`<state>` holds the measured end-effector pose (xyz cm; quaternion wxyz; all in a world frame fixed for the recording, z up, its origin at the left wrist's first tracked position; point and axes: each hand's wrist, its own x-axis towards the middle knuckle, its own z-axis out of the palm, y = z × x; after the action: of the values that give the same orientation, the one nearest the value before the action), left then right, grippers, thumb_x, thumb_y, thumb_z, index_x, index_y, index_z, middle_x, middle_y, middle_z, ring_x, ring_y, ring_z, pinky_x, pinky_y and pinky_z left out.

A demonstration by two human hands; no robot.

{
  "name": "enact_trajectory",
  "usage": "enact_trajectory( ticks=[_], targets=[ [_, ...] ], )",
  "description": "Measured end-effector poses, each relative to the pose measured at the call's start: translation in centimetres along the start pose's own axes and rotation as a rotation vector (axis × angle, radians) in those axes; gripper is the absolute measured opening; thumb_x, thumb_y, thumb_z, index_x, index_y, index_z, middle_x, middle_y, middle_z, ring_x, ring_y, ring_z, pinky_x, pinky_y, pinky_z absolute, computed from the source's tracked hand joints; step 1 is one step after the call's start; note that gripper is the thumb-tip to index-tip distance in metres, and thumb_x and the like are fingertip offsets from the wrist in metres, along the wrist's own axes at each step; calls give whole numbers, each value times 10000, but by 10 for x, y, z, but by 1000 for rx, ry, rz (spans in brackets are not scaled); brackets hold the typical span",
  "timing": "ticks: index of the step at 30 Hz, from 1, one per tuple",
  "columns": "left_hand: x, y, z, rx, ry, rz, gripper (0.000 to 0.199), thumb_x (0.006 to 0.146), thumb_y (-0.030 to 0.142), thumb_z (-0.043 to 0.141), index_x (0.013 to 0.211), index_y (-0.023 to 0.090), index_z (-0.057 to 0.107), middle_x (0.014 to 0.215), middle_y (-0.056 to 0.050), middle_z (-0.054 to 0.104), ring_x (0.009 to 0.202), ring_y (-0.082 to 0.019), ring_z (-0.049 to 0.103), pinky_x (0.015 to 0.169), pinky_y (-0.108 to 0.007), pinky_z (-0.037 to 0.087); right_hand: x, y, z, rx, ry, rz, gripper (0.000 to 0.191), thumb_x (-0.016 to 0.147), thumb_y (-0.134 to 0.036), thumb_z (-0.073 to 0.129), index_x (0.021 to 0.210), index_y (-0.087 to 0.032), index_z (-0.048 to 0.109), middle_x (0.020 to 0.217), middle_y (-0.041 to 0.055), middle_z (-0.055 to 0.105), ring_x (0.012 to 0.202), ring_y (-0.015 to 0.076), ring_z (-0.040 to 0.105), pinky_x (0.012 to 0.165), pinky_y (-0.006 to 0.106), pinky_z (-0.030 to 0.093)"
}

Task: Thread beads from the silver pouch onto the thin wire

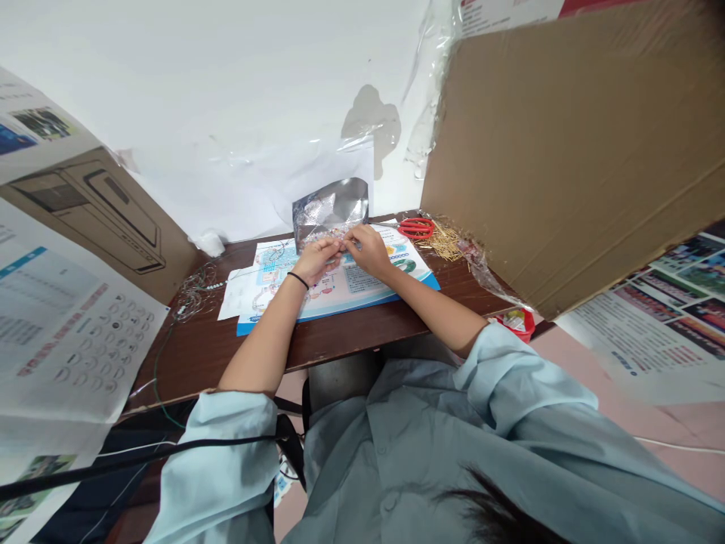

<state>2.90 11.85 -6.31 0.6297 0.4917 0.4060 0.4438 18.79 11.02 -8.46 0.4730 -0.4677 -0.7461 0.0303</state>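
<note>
My left hand (318,259), with a black band on its wrist, has its fingertips pinched together over the printed sheets (362,279). My right hand (368,249) is bent in a pinch close against the left fingertips. Whatever they hold between them is too small to make out. Just behind the fingers stands an open silvery bag (354,198), with small pale and pinkish beads (322,233) at its mouth. A thin line with white beads (215,285) lies left of my left hand.
Red-handled scissors (416,228) and a pile of thin golden sticks (445,243) lie at the right. Tangled clear line (195,296) lies at the left table edge. Cardboard (566,151) walls in the right side, and a printed carton (113,211) the left. A red container (521,323) sits lower right.
</note>
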Motion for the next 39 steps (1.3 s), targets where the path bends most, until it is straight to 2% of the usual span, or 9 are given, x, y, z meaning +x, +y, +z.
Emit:
enact_trajectory(
  ticks=[8,14,19,22,25,29,33,36,39],
  targets=[
    [0,1,2,14,6,-22,249,697,257,857,744,128,650,709,-6,635,647,-67,568,618,-185,482,0,2,1,17,-3,-11,158,943,-186,546,878,-196,690,975,70,696,994,228,574,920,353,406],
    [-1,2,6,54,17,-14,172,811,206,753,717,110,646,696,-22,630,568,-38,498,504,-147,361,1,3,2,49,4,-6,137,908,-164,593,857,-197,715,919,56,722,924,226,595,885,360,427],
    [-1,3,6,171,37,20,242,884,219,666,670,112,630,593,-2,542,507,-40,403,445,-166,254,2,3,2,116,-32,-14,107,869,-171,622,893,-195,723,904,44,729,864,209,602,886,350,460],
    [-1,2,6,227,41,39,284,898,262,654,654,120,622,524,27,465,465,-40,349,433,-176,235,2,2,1,131,-55,3,101,855,-173,626,897,-185,717,894,45,725,846,203,598,872,343,466],
    [-1,1,7,225,60,50,293,904,265,649,651,122,611,520,30,473,455,-38,353,425,-171,241,2,1,2,136,-36,20,104,859,-158,600,878,-181,700,863,39,711,824,192,593,842,323,457],
    [0,5,8,112,158,86,274,934,206,598,673,123,580,593,10,561,475,-33,448,431,-155,294,1,2,1,109,-20,54,86,866,-170,584,848,-183,668,806,28,675,788,183,582,788,301,436],
    [2,12,6,-83,336,118,220,965,215,544,756,150,534,720,-27,674,604,-67,629,568,-162,472,0,4,1,51,-59,122,102,872,-159,555,841,-188,648,786,18,657,765,177,574,754,289,408],
    [3,17,4,-168,441,188,213,979,231,509,775,170,504,699,-15,682,610,-72,648,637,-178,523,-1,5,0,6,-114,182,111,872,-153,545,854,-184,650,810,25,676,771,182,580,731,288,386],
    [4,21,1,-183,509,246,209,992,259,477,797,184,494,621,20,646,545,-62,609,585,-162,500,-2,5,-2,-64,-157,235,120,879,-160,541,878,-181,660,863,42,702,801,195,591,729,298,367]
  ],
)
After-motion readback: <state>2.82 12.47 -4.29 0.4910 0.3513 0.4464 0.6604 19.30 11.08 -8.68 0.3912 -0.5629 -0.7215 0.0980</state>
